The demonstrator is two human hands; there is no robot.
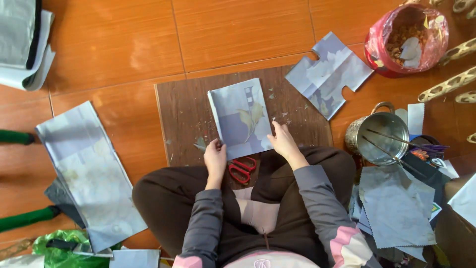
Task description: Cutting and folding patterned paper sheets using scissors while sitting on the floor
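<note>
**Both hands on folded sheet, seated on floor**

Person sits cross-legged on orange tiled floor [114,44], seen from above; grey sleeves, dark trousers.

Nearest: red-handled scissors [242,168] lie at the near edge of a brown board [183,114], between the two hands, just below the sheet.

Left hand [214,158]: fingers curled, pinching the near-left corner of a folded grey-blue sheet [241,116]. Right hand [282,140]: pressed down on the sheet's near-right edge, fingers partly bent over it. Whether the right hand grips the edge or only presses it, cannot tell.

Sheet lies flat on the board, roughly centred, tilted slightly. It shows a pale leaf print and a small striped patch near the top. Small scraps scattered on the board around it.

Left side: long grey sheet [89,173] flat on the floor, well apart from the board. Green bag [64,248] at its near end; green handles [25,218] jut in from the left edge.

Right side: stack of grey cut pieces [396,208] with zigzag edges beside the knee. Beyond it, a metal mug [379,136] with thin sticks inside.

Farther: a notched grey cutout [329,74] on the floor past the board's far-right corner. Red bag [406,37] of scraps at far right. Folded grey material [22,42] at far left
</note>
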